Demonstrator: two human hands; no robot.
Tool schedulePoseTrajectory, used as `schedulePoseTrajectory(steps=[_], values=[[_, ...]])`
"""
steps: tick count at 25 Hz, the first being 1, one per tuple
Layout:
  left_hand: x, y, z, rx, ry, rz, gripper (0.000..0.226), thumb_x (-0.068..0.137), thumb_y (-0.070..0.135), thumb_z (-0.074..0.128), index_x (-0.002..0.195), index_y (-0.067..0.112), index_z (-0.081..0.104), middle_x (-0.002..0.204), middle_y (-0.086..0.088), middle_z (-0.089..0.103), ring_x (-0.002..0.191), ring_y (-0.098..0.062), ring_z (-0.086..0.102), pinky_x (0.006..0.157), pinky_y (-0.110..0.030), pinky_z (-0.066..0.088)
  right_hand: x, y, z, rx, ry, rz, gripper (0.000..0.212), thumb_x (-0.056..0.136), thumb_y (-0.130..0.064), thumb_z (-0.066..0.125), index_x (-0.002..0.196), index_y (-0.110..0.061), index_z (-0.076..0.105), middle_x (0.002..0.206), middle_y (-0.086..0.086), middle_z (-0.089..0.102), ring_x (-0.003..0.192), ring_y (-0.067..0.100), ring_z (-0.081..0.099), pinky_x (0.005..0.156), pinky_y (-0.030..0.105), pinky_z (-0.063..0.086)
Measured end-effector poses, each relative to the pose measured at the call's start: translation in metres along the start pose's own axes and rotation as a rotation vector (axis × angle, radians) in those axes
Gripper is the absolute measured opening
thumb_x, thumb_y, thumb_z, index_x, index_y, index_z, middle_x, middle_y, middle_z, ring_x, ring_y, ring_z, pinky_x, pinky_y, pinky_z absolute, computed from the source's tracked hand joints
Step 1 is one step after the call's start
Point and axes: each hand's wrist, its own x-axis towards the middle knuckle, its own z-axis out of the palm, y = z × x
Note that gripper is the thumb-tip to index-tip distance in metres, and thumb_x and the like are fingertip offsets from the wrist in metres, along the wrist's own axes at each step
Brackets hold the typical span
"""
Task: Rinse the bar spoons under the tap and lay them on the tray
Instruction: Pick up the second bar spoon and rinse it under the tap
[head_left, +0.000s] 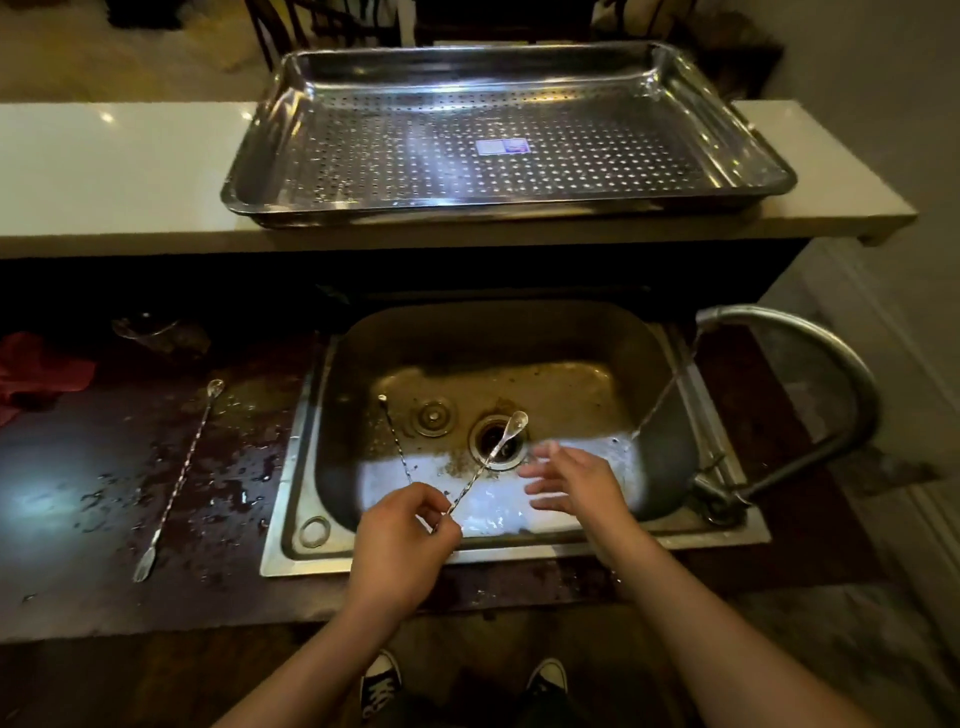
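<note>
Left hand (402, 525) pinches the bar spoon (493, 449) by its twisted stem, bowl over the drain (476, 440) in the sink (649, 358), right hand (576, 480) spread and holding nothing just beside it, perforated tray (249, 192) on the ledge (130, 166) behind

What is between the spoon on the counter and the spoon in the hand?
In the head view, the left rim of the sink and a third spoon lying inside it sit between them.

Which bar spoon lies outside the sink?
The bar spoon on the counter, left of the sink; the second spoon lies inside it; the left hand holds the third spoon.
</note>
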Motion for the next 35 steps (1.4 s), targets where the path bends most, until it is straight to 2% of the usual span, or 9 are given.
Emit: schedulePoseTrajectory(steps=[2, 4, 9, 14, 18, 23, 27, 32, 35], values=[[-0.004, 0.01, 0.011, 0.026, -0.023, 0.042, 0.013, 0.071, 0.016, 0.07, 0.076, 0.028, 0.067, 0.068, 0.01, 0.065, 0.061, -0.005, 0.06, 0.061, -0.027, 0.047, -0.007, -0.019, 0.006, 0.24, -0.055, -0.016, 0.035, 0.104, -0.035, 0.047, 0.105, -0.005, 0.065, 0.091, 0.02, 0.077, 0.071, 0.026, 0.074, 0.059, 0.033, 0.06], [-0.007, 0.018, 0.018, 0.055, -0.032, 0.091, 0.012, 0.072, 0.014, 0.07, 0.078, 0.025, 0.068, 0.071, 0.011, 0.064, 0.063, -0.006, 0.059, 0.062, -0.026, 0.045, -0.012, -0.032, 0.008, 0.3, -0.032, -0.035, 0.034, 0.105, -0.032, 0.047, 0.103, -0.003, 0.064, 0.088, 0.02, 0.077, 0.066, 0.024, 0.073, 0.058, 0.031, 0.06], [-0.007, 0.026, 0.027, 0.1, -0.039, 0.138, 0.011, 0.075, 0.013, 0.068, 0.08, 0.022, 0.069, 0.072, 0.011, 0.063, 0.065, -0.006, 0.057, 0.062, -0.022, 0.043, -0.017, -0.032, 0.006, 0.289, 0.086, -0.051, 0.017, 0.1, -0.011, 0.056, 0.105, 0.002, 0.066, 0.078, 0.016, 0.077, 0.058, 0.017, 0.067, 0.056, 0.025, 0.058], [-0.009, 0.027, 0.03, 0.099, -0.06, 0.127, 0.014, 0.073, 0.013, 0.069, 0.078, 0.026, 0.068, 0.072, 0.013, 0.063, 0.066, -0.003, 0.057, 0.06, -0.018, 0.04, -0.022, -0.025, 0.0, 0.298, 0.097, -0.079, 0.01, 0.094, -0.009, 0.066, 0.101, -0.003, 0.07, 0.083, 0.017, 0.077, 0.062, 0.017, 0.067, 0.059, 0.025, 0.058], [-0.009, 0.029, 0.031, 0.093, -0.057, 0.137, 0.014, 0.074, 0.012, 0.069, 0.079, 0.025, 0.069, 0.074, 0.013, 0.064, 0.065, -0.005, 0.058, 0.061, -0.014, 0.04, -0.017, -0.027, -0.001, 0.275, 0.176, -0.092, 0.012, 0.098, -0.01, 0.059, 0.098, -0.003, 0.069, 0.076, 0.014, 0.077, 0.055, 0.014, 0.066, 0.055, 0.024, 0.058], [-0.004, 0.029, 0.027, 0.075, -0.059, 0.105, 0.014, 0.075, 0.013, 0.07, 0.078, 0.026, 0.068, 0.072, 0.014, 0.064, 0.063, -0.004, 0.059, 0.062, -0.019, 0.044, -0.021, -0.028, -0.002, 0.309, 0.046, -0.088, 0.018, 0.087, 0.003, 0.07, 0.105, -0.002, 0.066, 0.088, 0.017, 0.078, 0.065, 0.018, 0.07, 0.064, 0.025, 0.058], [-0.002, 0.034, 0.028, 0.044, -0.063, 0.108, 0.014, 0.075, 0.014, 0.07, 0.078, 0.027, 0.069, 0.07, 0.014, 0.064, 0.061, -0.004, 0.059, 0.063, -0.026, 0.048, -0.016, -0.035, -0.003, 0.299, 0.139, -0.098, 0.01, 0.098, -0.008, 0.06, 0.099, -0.003, 0.069, 0.081, 0.016, 0.078, 0.059, 0.017, 0.068, 0.058, 0.024, 0.058], [0.003, 0.033, 0.027, 0.014, -0.071, 0.078, 0.015, 0.074, 0.013, 0.069, 0.077, 0.027, 0.069, 0.068, 0.013, 0.064, 0.058, -0.005, 0.059, 0.062, -0.028, 0.048, -0.017, -0.036, -0.005, 0.342, 0.033, -0.089, 0.018, 0.09, 0.002, 0.066, 0.108, -0.001, 0.066, 0.089, 0.016, 0.078, 0.07, 0.019, 0.072, 0.065, 0.025, 0.059], [0.005, 0.034, 0.028, 0.009, -0.086, 0.083, 0.014, 0.075, 0.014, 0.068, 0.078, 0.028, 0.069, 0.068, 0.012, 0.065, 0.059, -0.005, 0.06, 0.061, -0.029, 0.049, -0.012, -0.039, -0.008, 0.331, 0.095, -0.083, 0.014, 0.097, -0.009, 0.061, 0.105, 0.0, 0.068, 0.085, 0.017, 0.078, 0.064, 0.017, 0.07, 0.061, 0.024, 0.059]])
